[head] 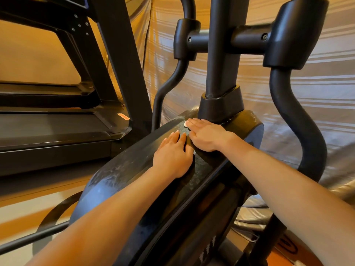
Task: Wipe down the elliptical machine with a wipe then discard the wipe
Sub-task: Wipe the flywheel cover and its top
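Both flat hands, left hand (172,156) and right hand (206,136), press the elliptical (123,169) (wipe (185,124) mostly hidden).

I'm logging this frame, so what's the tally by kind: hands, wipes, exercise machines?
Hands: 2, left hand and right hand
Wipes: 1, wipe under the right hand
Exercise machines: 2, elliptical machine and treadmill
Total: 5

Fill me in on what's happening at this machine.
A person is wiping the elliptical's black flywheel housing. The right hand presses flat on a white wipe, of which only a corner shows beyond the fingertips, just below the base of the centre post. The left hand rests flat on the housing beside it. Streaky smears show lower on the cover. A treadmill stands to the left.
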Motion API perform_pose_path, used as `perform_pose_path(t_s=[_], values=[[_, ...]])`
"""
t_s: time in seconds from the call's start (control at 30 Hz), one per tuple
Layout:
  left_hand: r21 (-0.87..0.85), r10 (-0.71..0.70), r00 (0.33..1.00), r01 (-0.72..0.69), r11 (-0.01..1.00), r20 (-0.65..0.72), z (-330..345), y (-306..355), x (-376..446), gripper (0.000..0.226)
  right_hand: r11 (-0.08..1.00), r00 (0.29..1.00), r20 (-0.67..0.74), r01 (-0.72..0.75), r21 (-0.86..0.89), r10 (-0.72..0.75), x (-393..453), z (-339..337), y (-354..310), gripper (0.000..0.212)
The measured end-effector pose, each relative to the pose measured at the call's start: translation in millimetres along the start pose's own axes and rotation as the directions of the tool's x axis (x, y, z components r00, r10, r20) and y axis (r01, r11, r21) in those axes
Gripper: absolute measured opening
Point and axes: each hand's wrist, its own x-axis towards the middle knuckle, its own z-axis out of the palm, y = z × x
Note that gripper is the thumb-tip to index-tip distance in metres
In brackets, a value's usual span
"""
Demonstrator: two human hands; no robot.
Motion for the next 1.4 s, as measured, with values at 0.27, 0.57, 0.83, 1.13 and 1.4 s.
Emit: perform_pose_path(t_s=[0.27, 0.57, 0.83, 1.13, 1.4], values=[[-0.022, 0.014, 0.999, -0.014, 1.0, 0.041, -2, -5, 0, 0.055, 1.0, 0.999, 0.034, 0.009, -0.008, -0.009, -11, 1, 1, 0.054], [-0.006, 0.013, 0.997, -0.013, 1.0, 0.074, -5, -25, -2, 0.056, 1.0, 0.998, 0.061, -0.026, 0.016, 0.025, 6, 1, -6, 0.056], [-0.025, -0.007, 0.998, 0.009, 1.0, 0.058, -4, -29, -4, 0.056, 0.975, 0.974, 0.046, -0.22, -0.021, 0.22, 37, -3, -33, 0.058], [-0.047, 0.019, 0.998, -0.017, 0.999, 0.053, -4, -43, -3, 0.054, 0.977, 0.976, 0.062, -0.212, 0.029, 0.209, 44, -5, -31, 0.06], [-0.065, 0.025, 0.999, -0.022, 0.998, 0.042, -3, -43, -3, 0.054, 0.982, 0.982, 0.086, -0.174, 0.067, 0.168, 44, -2, -25, 0.057]])
